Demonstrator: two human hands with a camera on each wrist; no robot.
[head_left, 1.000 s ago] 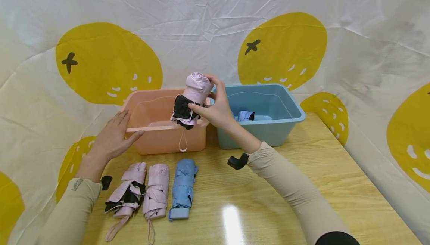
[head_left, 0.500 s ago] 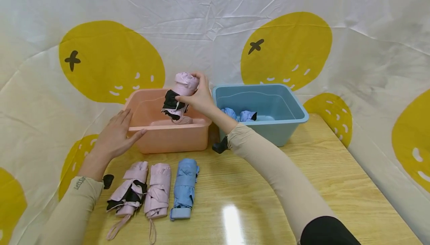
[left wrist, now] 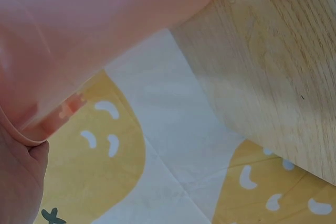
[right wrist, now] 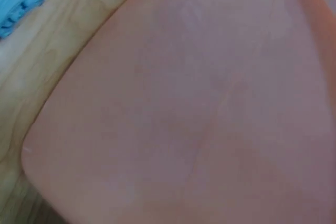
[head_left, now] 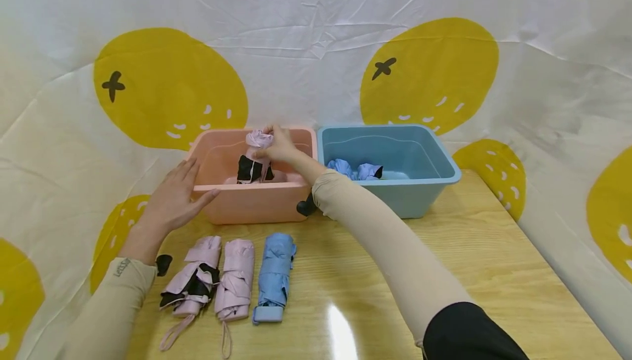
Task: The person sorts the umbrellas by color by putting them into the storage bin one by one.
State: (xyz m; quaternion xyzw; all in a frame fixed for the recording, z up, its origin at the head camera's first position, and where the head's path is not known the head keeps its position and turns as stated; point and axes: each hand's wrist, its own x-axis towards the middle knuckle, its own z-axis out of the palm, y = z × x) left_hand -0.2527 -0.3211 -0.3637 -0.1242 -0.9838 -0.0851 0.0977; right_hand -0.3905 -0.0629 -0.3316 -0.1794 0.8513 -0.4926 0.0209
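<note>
My right hand (head_left: 282, 146) holds a folded pink umbrella (head_left: 259, 139) with black lining showing. The umbrella stands nearly upright inside the pink-orange plastic bin (head_left: 257, 204), its lower end hidden behind the front wall. Something pale pink (head_left: 279, 176) lies low in the bin beside it. My left hand (head_left: 170, 198) rests with fingers extended on the bin's left front corner. In the left wrist view part of this hand (left wrist: 21, 169) touches the rim. The right wrist view is filled mostly by the bin's outer wall (right wrist: 173, 103).
To the right stands a blue bin (head_left: 395, 198) with blue umbrellas (head_left: 367, 171) inside. In front lie a loosely wrapped pink umbrella (head_left: 197, 272), a neatly rolled pink umbrella (head_left: 237, 277) and a blue umbrella (head_left: 274, 272) on the wooden table (head_left: 395, 294). A patterned cloth (head_left: 316, 74) hangs behind.
My right hand has moved left and down, lowering the pink umbrella from above the pink-orange bin's front rim into it. My left hand stays at the bin's corner.
</note>
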